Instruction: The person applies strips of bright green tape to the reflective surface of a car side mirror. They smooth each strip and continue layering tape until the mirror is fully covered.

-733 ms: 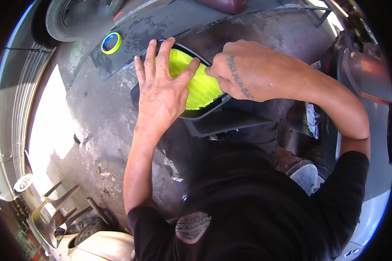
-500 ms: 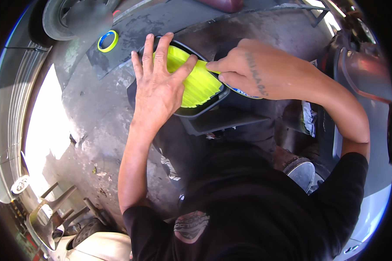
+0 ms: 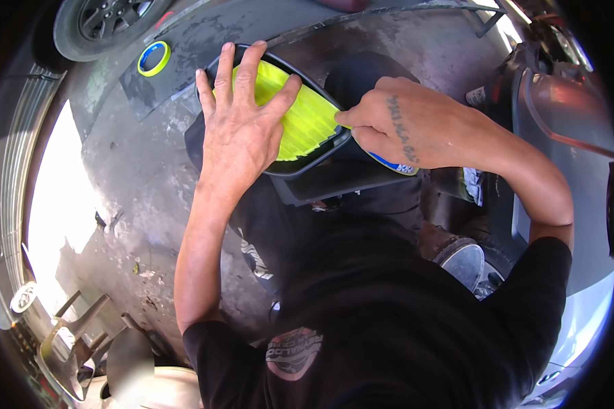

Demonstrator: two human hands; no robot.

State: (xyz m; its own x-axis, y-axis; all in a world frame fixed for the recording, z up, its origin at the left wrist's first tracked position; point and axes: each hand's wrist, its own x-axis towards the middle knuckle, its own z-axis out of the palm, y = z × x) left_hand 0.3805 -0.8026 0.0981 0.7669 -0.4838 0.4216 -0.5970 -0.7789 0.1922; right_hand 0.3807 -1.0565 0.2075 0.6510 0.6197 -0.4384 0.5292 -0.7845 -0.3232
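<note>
Beneath everything, a worn gray floor (image 3: 150, 204), with a glaring patch of sunlight toward the left edge. At upper left, a wheel (image 3: 109, 31) and, just below, a dark sheet (image 3: 140, 94) with a yellow-green ring (image 3: 166, 65), blue on the inside. At lower left, a chair (image 3: 67, 356) with legs in the air. On the right, a car (image 3: 583, 232) with a red lamp (image 3: 566, 112), and nearer the body, a bucket (image 3: 460, 264).

In the upper middle, in front of the black shirt (image 3: 389, 307) and over the lap: a black frame (image 3: 320, 87), tilted in view, with bright yellow-green strips (image 3: 303, 123) laid side by side and overlapping across most of the face. Near the lower edge of the frame, a flat dark panel (image 3: 348, 184).

Over the left part of the frame, the left hand (image 3: 239, 133): spread wide, back upward, closed around nothing visible, with fingertips at the upper rim and thumb over the strips. At the frame's right corner, the right hand (image 3: 413, 126): curled, with thumb and forefinger drawn together close to the strips' edge. Within that curl, a roll (image 3: 387, 161), yellow-edged and blue inside, mostly covered. Impossible to tell from this view: the exact placing of the hidden fingers.
</note>
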